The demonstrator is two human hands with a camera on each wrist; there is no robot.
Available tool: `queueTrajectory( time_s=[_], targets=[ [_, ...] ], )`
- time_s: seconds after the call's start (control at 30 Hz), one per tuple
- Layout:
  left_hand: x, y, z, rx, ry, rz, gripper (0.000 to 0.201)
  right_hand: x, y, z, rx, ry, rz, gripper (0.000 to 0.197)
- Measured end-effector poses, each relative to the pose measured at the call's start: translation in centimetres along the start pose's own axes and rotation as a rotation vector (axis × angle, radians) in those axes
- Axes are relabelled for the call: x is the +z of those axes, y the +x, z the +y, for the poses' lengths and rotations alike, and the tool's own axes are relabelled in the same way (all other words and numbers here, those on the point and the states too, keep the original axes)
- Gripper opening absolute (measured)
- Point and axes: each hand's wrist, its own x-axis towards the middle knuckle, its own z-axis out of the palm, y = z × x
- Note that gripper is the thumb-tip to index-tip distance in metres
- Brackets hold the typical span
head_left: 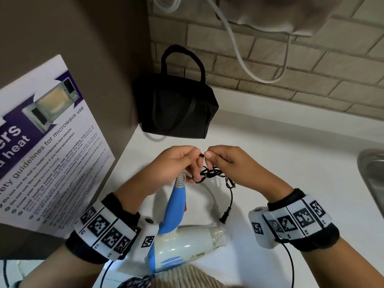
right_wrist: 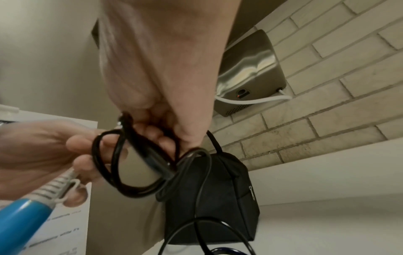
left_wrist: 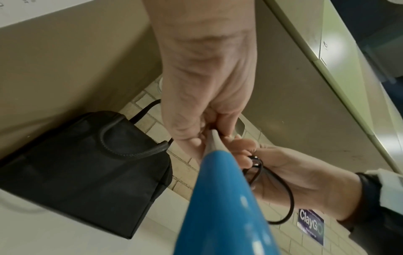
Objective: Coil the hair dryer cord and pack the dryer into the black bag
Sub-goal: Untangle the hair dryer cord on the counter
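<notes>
The hair dryer (head_left: 182, 244) hangs below the left hand (head_left: 174, 169), its white body low over the white worktop (head_left: 291, 163) close to the person's chest, its blue handle (head_left: 176, 202) rising to the left palm. The left hand is curled round the ribbed grey end of that handle, and its fingertips also pinch the black cord (head_left: 212, 173). Just to its right, fingertip to fingertip, the right hand (head_left: 230, 163) pinches the same cord at the top of several small loops that bunch between the two hands. From the bunch one strand drops under the right hand and ends in the plug (head_left: 224, 217), which dangles near the dryer's nozzle.

Beyond both hands, well apart from them, the black bag (head_left: 176, 109) stands on the worktop in the corner, one handle upright, the other lying on its side; whether its zip is open cannot be told. Nothing lies between hands and bag. A microwave safety poster (head_left: 45, 146) hangs on the brown panel left of the left hand. A brick-tile wall (head_left: 291, 80) runs behind the bag, with a steel wall unit (right_wrist: 250, 72) and a white cable (head_left: 239, 55) above. The rim of a steel sink (head_left: 372, 183) shows right of the right hand
</notes>
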Motion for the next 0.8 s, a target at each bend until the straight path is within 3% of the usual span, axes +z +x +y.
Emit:
queueTrajectory(
  time_s=[0.27, 0.5, 0.8],
  targets=[
    [-0.9, -0.2, -0.6, 0.018, 0.036, 0.014, 0.032, -2.2, -0.5, -0.5, 0.113, 0.288, -0.190, 0.034],
    [-1.4, -0.2, -0.6, 0.009, 0.007, 0.084, 0.031, -1.9, -0.6, 0.3, 0.103, 0.169, -0.279, 0.036],
    [-1.2, -0.8, -1.0, 0.030, -0.057, 0.142, 0.036, 0.4, -0.9, 5.2, 0.119, -0.006, -0.176, 0.029]
  ],
)
